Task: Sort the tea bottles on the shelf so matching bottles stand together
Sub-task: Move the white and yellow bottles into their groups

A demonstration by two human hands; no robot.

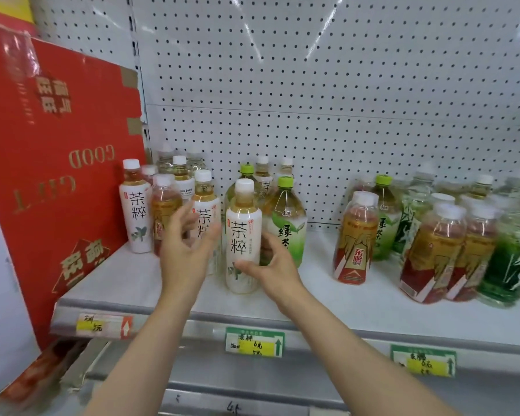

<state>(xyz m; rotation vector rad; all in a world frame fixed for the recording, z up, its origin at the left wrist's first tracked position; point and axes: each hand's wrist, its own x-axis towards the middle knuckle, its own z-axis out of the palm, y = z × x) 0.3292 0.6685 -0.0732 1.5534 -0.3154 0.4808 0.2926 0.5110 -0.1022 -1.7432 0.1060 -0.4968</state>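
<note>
- White-labelled bottle point(242, 235) stands upright at the shelf point(312, 298) front, right hand point(275, 265) touching it low, fingers loosely spread.
- Left hand point(186, 250) hovers spread, holding nothing.
- Grip mid-body, then slide it beside the matching white bottles point(204, 217).

White-labelled tea bottle point(242, 235), black characters

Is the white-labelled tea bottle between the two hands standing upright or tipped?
Upright: the white-labelled tea bottle stands on its base on the white shelf, white cap on top.

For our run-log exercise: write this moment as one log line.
left hand: open, blurred, beside white-label bottle | right hand: open, fingers at its base | bottle: upright on shelf
</note>
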